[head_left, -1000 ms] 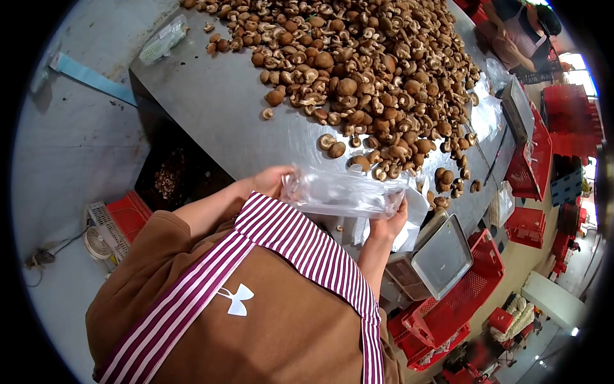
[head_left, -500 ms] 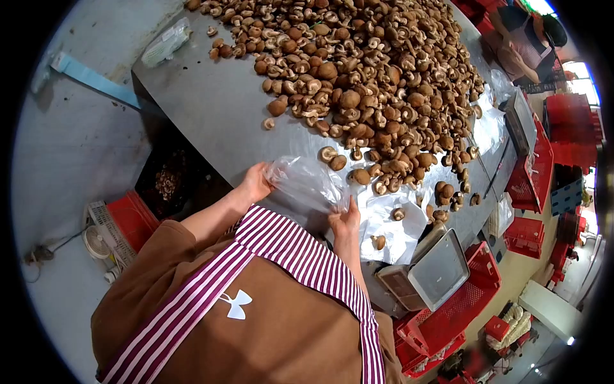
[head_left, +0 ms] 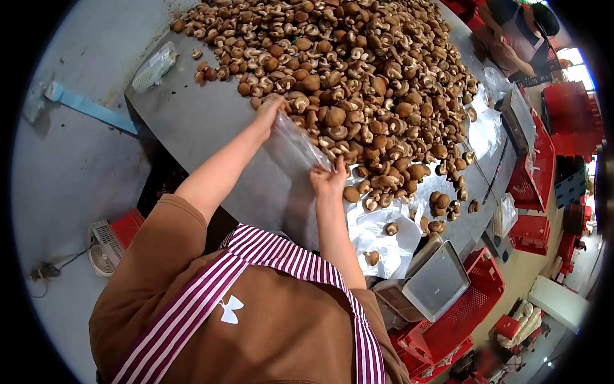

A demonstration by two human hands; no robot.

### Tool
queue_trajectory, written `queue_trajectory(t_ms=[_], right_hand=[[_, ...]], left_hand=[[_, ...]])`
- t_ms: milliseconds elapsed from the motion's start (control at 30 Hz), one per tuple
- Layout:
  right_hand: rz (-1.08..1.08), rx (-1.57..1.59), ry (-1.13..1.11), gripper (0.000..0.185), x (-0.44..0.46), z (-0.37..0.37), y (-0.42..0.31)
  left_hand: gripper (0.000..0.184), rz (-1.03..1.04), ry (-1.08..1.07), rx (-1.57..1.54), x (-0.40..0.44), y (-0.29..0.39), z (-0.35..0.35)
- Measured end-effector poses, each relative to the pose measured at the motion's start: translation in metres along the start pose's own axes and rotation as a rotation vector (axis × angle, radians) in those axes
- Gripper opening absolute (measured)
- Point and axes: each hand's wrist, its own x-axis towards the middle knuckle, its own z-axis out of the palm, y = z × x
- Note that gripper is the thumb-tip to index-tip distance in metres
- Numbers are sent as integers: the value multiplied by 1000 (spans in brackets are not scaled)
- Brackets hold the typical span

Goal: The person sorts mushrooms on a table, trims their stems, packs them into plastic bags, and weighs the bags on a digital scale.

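Observation:
A large heap of brown mushrooms [head_left: 358,77] covers much of the metal table [head_left: 243,173]. Between my two hands a clear plastic bag [head_left: 299,146] is stretched at the heap's near edge. My left hand [head_left: 271,114] grips its far left end, fingers closed and touching the mushrooms. At the right end, my right hand [head_left: 329,178] holds the bag close to a few mushrooms. The bag's lower part hangs over the metal and is blurred. White plastic sheets [head_left: 384,246] lie right of my right forearm, with two mushrooms on them.
Right of the sheets is a grey tray on a scale [head_left: 437,281], beside red crates [head_left: 470,301]. A packet [head_left: 153,67] lies at the table's upper left corner. Another person [head_left: 515,38] is at the far upper right. A fan [head_left: 102,259] stands at lower left.
Both hands have moved forward with the bag, from near the apron to the heap's edge. The left arm is stretched further out, and the white sheets are now more exposed than one second ago.

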Motion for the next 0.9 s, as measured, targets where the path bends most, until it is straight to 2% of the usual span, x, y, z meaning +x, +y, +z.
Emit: queue_trajectory(t_ms=[33,67,133,167,200,267,300,333,367,400,467,533,600,633,700,733,800,833,867,900], right_hand=[[-13,127,-194,42,-9,-6,-9],[-80,162,-142,41,-19,-11,-19],[-86,119,-142,34,-36,-24,-39],[-153,100,-198,37,-44,-28,-45],[-220,77,-257,39,-56,-21,-48],[-267,51,-280,44,-62,-2,-45],[-251,-13,-397,51,-40,-7,-43],[-237,-82,-512,58,-43,9,-39],[-329,-255,-324,59,-47,26,-31],[-332,-280,-368,57,-51,41,-30],[-309,-280,-201,54,-29,36,-38],[-366,-309,-274,55,-44,28,-48],[-372,-353,-255,54,-45,7,-63],[-395,-303,-264,51,-54,14,-60],[-407,-355,-227,47,-55,26,-56],[-423,-411,-204,44,-52,32,-56],[-403,-569,-249,57,-33,45,-55],[-460,-675,-213,60,-32,48,-57],[-519,-779,-180,63,-30,51,-59],[-473,-780,-211,65,-45,59,-65]], left_hand=[[29,36,-27,10,-5,-3,14],[29,70,-53,20,-13,-7,24],[31,-8,-228,237,-33,-12,23],[35,-2,-261,280,-43,-17,25],[35,-4,-260,281,-40,-17,20],[42,-203,-414,35,-35,-18,8],[50,-279,-162,-33,-33,-8,14],[57,-246,-95,-97,-35,4,17],[58,-220,-193,-208,-12,-4,13],[60,-187,-289,-318,-5,2,17],[71,-160,-196,-66,-1,4,26],[60,-61,-231,215,-13,5,31],[60,-133,-447,82,-16,-1,18],[60,-137,-448,84,-5,-6,12],[60,-305,-286,-98,17,-17,8],[57,-304,-335,-195,12,-7,20],[55,-168,-272,-178,-10,15,52],[55,-171,-273,-177,-1,9,48],[53,-83,-364,78,20,3,39],[52,8,-450,337,34,1,33]])
